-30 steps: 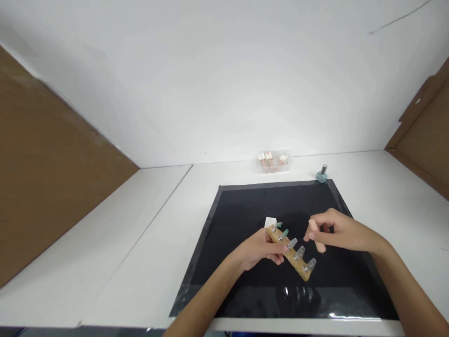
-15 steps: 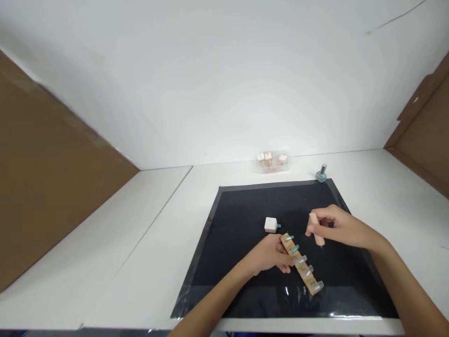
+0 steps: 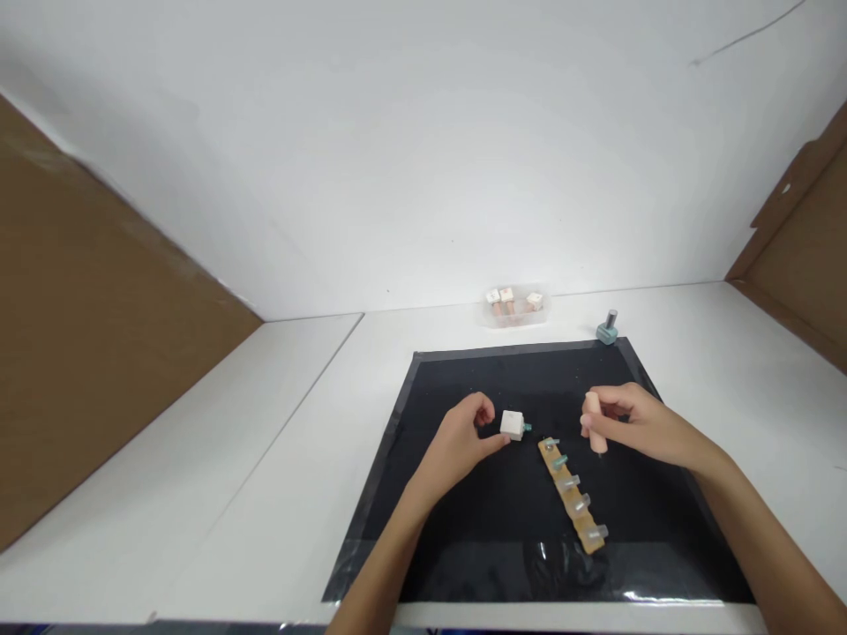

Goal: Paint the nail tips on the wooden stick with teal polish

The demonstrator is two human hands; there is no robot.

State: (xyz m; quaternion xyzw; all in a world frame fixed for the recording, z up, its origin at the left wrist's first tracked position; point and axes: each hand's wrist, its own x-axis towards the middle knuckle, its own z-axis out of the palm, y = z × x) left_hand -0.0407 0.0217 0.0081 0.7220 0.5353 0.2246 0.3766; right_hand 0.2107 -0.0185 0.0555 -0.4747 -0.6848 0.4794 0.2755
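My left hand (image 3: 463, 437) holds nothing, its thumb and fingers apart. The thumb tip is at the near left edge of a small white cube (image 3: 512, 423) with a teal peg on its right side; whether they touch, I cannot tell. My right hand (image 3: 628, 423) pinches a flesh-coloured rod (image 3: 596, 432) between thumb and fingers, tilted above the black mat. Between the hands and closer to me, a wooden strip (image 3: 572, 503) lies slantwise on the mat. Along it stick out several short tubes, teal at the far end and clear at the near end.
A black mat (image 3: 450, 503) covers part of the white table (image 3: 278, 494). Behind it stands a clear box (image 3: 516, 317) with white cubes on flesh-coloured rods. A teal block with a metal post (image 3: 607, 331) stands at the mat's far right corner. Brown boards flank both sides.
My left hand lowered the wooden strip onto the mat, let it go and moved up and left to the white cube. My right hand keeps the rod, moving only slightly.
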